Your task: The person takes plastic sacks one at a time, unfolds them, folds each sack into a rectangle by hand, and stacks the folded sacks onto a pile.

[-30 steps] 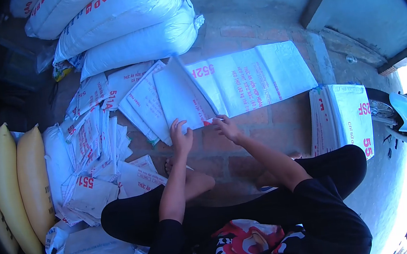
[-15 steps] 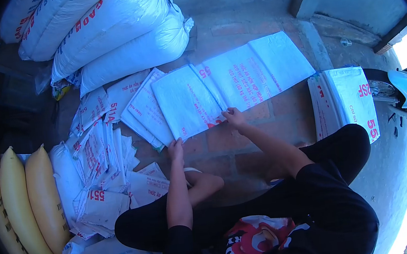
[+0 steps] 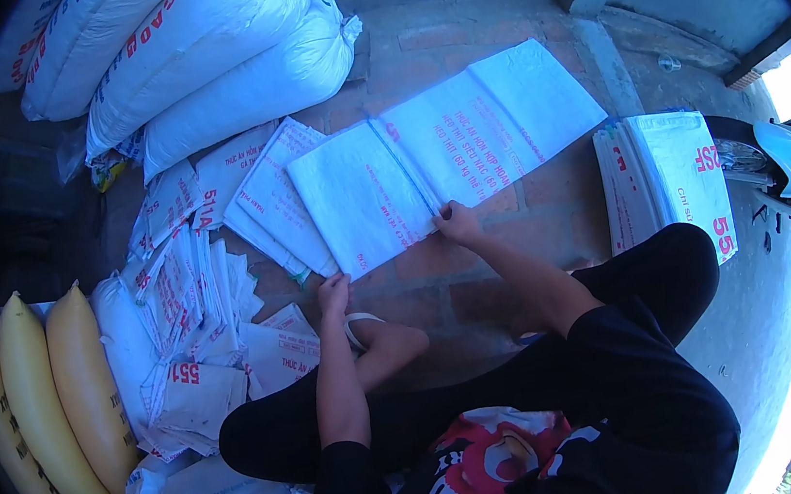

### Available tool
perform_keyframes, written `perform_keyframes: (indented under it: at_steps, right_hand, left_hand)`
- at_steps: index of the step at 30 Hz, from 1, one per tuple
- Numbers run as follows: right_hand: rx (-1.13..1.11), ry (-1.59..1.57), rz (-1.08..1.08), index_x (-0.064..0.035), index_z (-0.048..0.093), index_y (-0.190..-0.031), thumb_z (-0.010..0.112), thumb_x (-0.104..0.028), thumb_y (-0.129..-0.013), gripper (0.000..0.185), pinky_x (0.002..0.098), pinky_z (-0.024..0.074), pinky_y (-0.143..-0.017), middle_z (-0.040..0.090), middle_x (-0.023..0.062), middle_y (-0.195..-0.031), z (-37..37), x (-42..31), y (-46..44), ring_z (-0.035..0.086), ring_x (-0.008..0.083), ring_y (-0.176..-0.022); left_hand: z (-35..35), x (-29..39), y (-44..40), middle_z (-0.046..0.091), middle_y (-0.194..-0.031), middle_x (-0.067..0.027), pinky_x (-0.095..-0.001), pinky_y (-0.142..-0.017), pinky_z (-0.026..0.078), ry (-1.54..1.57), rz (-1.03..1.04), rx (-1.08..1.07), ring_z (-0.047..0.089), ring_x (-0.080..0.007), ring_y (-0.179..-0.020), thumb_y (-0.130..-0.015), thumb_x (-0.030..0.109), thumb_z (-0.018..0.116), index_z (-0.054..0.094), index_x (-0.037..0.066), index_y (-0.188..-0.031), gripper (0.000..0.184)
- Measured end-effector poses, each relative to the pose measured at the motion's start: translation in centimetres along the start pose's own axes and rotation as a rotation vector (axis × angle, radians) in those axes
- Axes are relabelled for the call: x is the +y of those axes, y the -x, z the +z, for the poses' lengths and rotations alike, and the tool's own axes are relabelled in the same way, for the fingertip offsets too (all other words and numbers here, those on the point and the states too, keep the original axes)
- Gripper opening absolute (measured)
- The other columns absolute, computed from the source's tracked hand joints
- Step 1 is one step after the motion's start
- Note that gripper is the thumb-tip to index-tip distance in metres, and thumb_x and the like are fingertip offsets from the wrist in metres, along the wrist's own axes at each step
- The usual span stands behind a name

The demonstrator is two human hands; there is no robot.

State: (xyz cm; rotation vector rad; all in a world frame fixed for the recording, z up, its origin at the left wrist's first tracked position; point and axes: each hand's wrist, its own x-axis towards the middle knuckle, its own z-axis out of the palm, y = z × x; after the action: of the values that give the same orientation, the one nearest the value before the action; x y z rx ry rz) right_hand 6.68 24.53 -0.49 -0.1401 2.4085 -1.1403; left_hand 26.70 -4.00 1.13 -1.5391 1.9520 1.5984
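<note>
A long white woven sack (image 3: 457,142) with red print lies on the brick floor, its left end folded over so the blue-stitched edge crosses it. My left hand (image 3: 333,293) pinches the near left corner of that folded end. My right hand (image 3: 457,224) is closed on the near edge, beside the end of the blue seam. Under the sack's left side, more flat sacks (image 3: 263,199) lie in a loose pile. To the right stands a stack of folded sacks (image 3: 675,176) with red lettering, next to my bent knee.
Stuffed white sacks (image 3: 228,61) are heaped at the back left. Several yellow filled bags (image 3: 48,404) stand at the far left, beside crumpled sacks (image 3: 178,311). A motorbike (image 3: 781,164) is parked at the right, by the sunlit doorway.
The view has shifted slightly. The folded end of the sack lies flatter and its blue seam shows more fully. Both hands keep their hold on the near edge.
</note>
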Motion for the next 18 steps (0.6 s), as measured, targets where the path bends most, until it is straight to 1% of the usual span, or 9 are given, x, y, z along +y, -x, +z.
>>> perform_keyframes:
  at_steps: [2, 5, 8, 11, 14, 17, 18]
  right_hand:
    - [0.015, 0.028, -0.017, -0.0001, 0.065, -0.100, 0.073, -0.032, -0.084, 0.036, 0.0424, 0.0543, -0.083, 0.071, 0.0172, -0.095, -0.5, -0.2, 0.6, 0.070, 0.0321, -0.091]
    - [0.023, 0.024, -0.012, 0.0006, 0.063, -0.103, 0.071, -0.031, -0.086, 0.037, 0.0444, 0.0540, -0.083, 0.071, 0.0185, -0.096, -0.7, 0.1, 0.9, 0.070, 0.0336, -0.092]
    - [0.062, 0.073, 0.011, -0.0036, 0.061, -0.111, 0.069, -0.027, -0.088, 0.034, 0.0473, 0.0539, -0.085, 0.071, 0.0186, -0.097, -1.3, -0.9, 1.7, 0.069, 0.0370, -0.094]
    - [0.084, 0.106, -0.005, -0.0055, 0.059, -0.114, 0.070, -0.027, -0.089, 0.035, 0.0459, 0.0539, -0.083, 0.070, 0.0162, -0.102, -2.4, -2.0, 2.7, 0.069, 0.0343, -0.094]
    - [0.101, 0.182, -0.054, -0.0098, 0.060, -0.114, 0.069, -0.024, -0.089, 0.031, 0.0469, 0.0536, -0.083, 0.068, 0.0142, -0.112, -2.4, -1.2, 2.4, 0.067, 0.0341, -0.098]
    - [0.129, 0.331, -0.133, -0.0130, 0.060, -0.117, 0.069, -0.018, -0.087, 0.032, 0.0459, 0.0520, -0.086, 0.062, 0.0115, -0.125, -3.0, -0.7, 2.5, 0.063, 0.0344, -0.110]
    - [0.139, 0.374, -0.176, -0.0143, 0.060, -0.119, 0.069, -0.016, -0.085, 0.035, 0.0460, 0.0506, -0.089, 0.060, 0.0109, -0.128, -3.5, -0.8, 2.7, 0.060, 0.0348, -0.114]
  left_hand:
    - [0.2, -0.3, -0.3, 0.070, -0.100, -0.0051, -0.0269, -0.061, 0.051, -0.048, 0.044, -0.005, 0.067, -0.0145, -0.083, -0.091, 0.024, 0.071, 0.063, 0.001, -0.130, 0.045]
    - [0.7, 0.1, 0.0, 0.070, -0.100, -0.0051, -0.0256, -0.059, 0.050, -0.045, 0.042, -0.011, 0.067, -0.0133, -0.080, -0.090, 0.023, 0.073, 0.063, 0.002, -0.130, 0.046]
    - [1.0, 0.6, 0.6, 0.070, -0.098, -0.0042, -0.0246, -0.060, 0.049, -0.049, 0.038, -0.011, 0.065, -0.0115, -0.077, -0.090, 0.023, 0.073, 0.064, 0.002, -0.129, 0.045]
    - [1.1, 0.8, 0.8, 0.069, -0.091, -0.0017, -0.0240, -0.058, 0.047, -0.070, 0.045, -0.026, 0.062, -0.0092, -0.073, -0.089, 0.023, 0.073, 0.068, 0.002, -0.120, 0.037]
    - [0.7, 1.1, 1.0, 0.066, -0.082, 0.0002, -0.0238, -0.055, 0.045, -0.095, 0.000, -0.133, 0.059, -0.0080, -0.068, -0.089, 0.023, 0.074, 0.069, 0.003, -0.110, 0.029]
    - [0.2, 2.4, 2.0, 0.066, -0.079, -0.0027, -0.0268, -0.051, 0.042, -0.233, -0.099, -0.363, 0.060, -0.0116, -0.064, -0.084, 0.025, 0.077, 0.072, -0.001, -0.104, 0.034]
    - [0.3, 2.7, 2.2, 0.064, -0.075, -0.0017, -0.0265, -0.051, 0.042, -0.296, -0.106, -0.421, 0.059, -0.0117, -0.063, -0.083, 0.026, 0.078, 0.072, -0.001, -0.102, 0.034]
